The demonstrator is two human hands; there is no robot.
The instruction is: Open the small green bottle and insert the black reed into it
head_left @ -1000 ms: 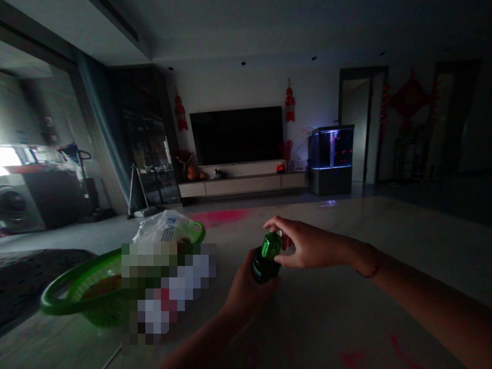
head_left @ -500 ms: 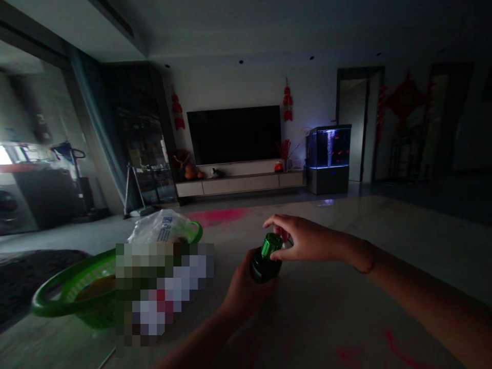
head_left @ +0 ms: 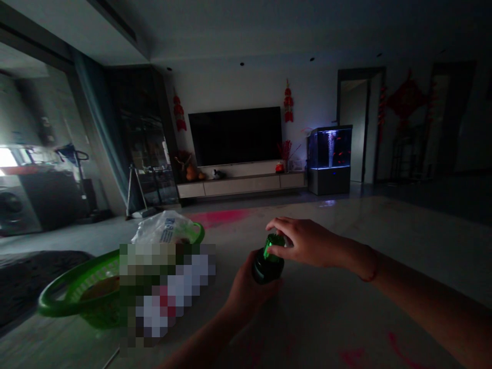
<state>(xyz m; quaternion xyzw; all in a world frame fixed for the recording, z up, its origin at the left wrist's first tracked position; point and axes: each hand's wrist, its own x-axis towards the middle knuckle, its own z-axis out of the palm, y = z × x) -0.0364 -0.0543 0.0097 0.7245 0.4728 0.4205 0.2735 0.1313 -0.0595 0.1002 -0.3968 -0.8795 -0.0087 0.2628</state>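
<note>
Green bottle [head_left: 266,268], at lower centre of the frame on the table [head_left: 346,318], is gripped round its body by the left hand [head_left: 246,293]. Its cap [head_left: 272,246], still seated, is now pinched more fully by the right hand [head_left: 307,243] than a second ago.

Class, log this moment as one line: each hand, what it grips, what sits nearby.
left hand: grips dark bottle | right hand: pinches green cap | nearby: green basket, plastic bag

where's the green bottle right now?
Head view, lower centre: the bottle is gripped by the left hand, with the right hand on its cap, right of the basket.
</note>
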